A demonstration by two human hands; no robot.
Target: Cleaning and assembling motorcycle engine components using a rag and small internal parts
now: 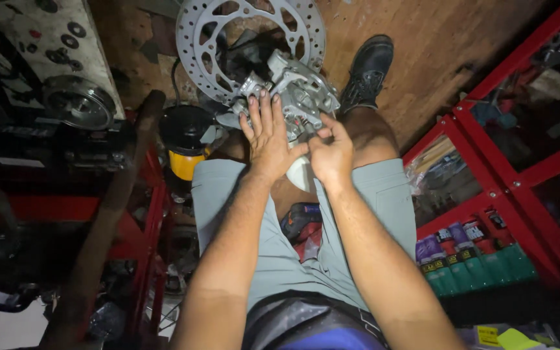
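A silver cast-metal housing with bolt lugs and ribbed faces (296, 91) rests on the person's knees, above the grey shorts (280, 253); its long axis runs from lower left to upper right in the head view, the far end pointing toward the black shoe (367, 68) on the wooden floor (448, 45); the left hand (268, 139) lies flat on its near left face, fingers spread and straight, tips touching the metal; the right hand (330, 154) is curled, thumb and forefinger pinched together at the housing's lower right edge, though what they pinch is too small to tell; a white rounded piece (301, 175) shows just below, between the wrists. Behind the housing a round perforated steel brake disc (251, 39) lies on the floor, partly covered by it; a black-and-yellow round-topped object (186, 139) stands just left of the knee; a red metal frame (153, 220) crowds the left side. To the right a red glass-fronted cabinet (487, 123) holds rows of purple and green bottles (471, 259) on its lower shelf.
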